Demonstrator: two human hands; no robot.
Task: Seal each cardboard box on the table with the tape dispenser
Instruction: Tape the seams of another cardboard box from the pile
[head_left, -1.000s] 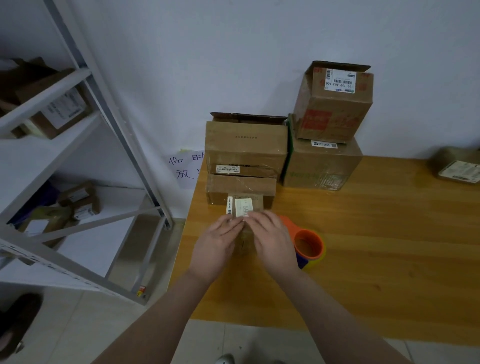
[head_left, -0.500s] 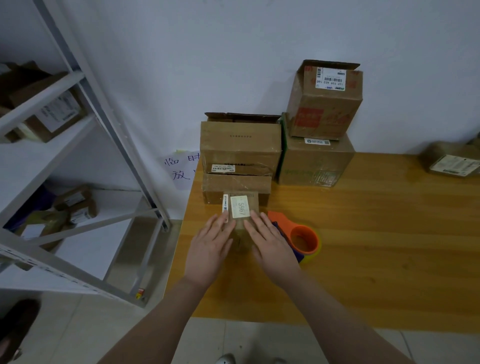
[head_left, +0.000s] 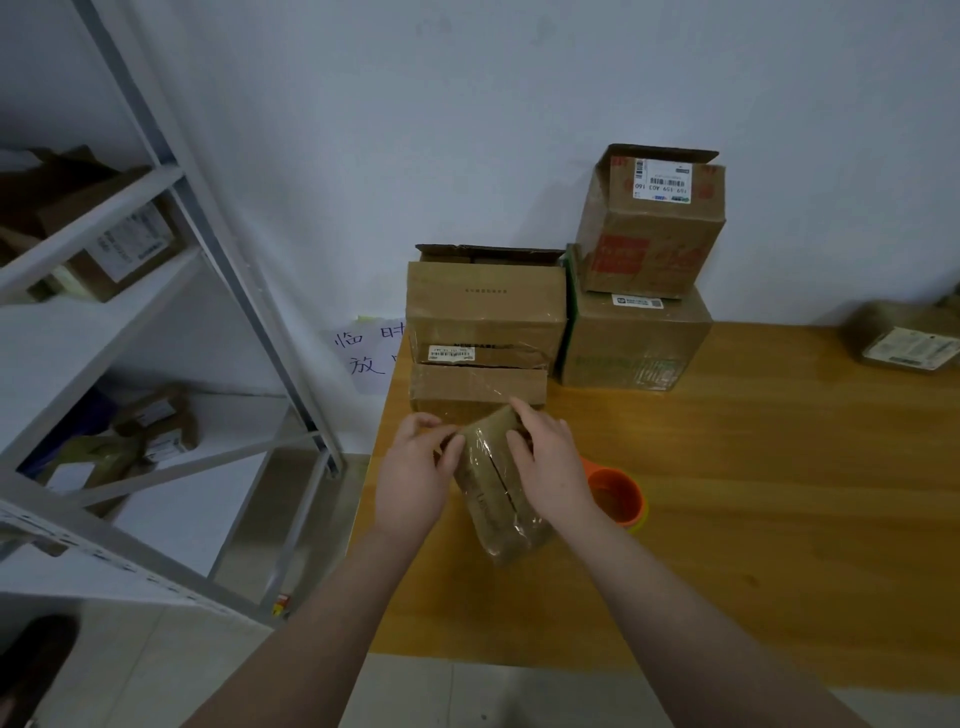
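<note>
Head view: near the wooden table's (head_left: 779, 519) left edge, the left hand (head_left: 415, 480) and right hand (head_left: 553, 470) each close their grip round a small brown cardboard box wrapped in clear tape (head_left: 493, 499), which lies aslant. An orange tape dispenser (head_left: 618, 493) sits just right of it. On a stacked carton, a white barcode label (head_left: 662, 181) reads "A03 160". The white wall paper (head_left: 366, 358) shows 临 and 放.

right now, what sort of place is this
Probably a parcel packing or storage room: labelled cardboard boxes stacked on the wooden table, a metal shelf rack holding more parcels, and an orange tape dispenser by a small taped box.
</note>
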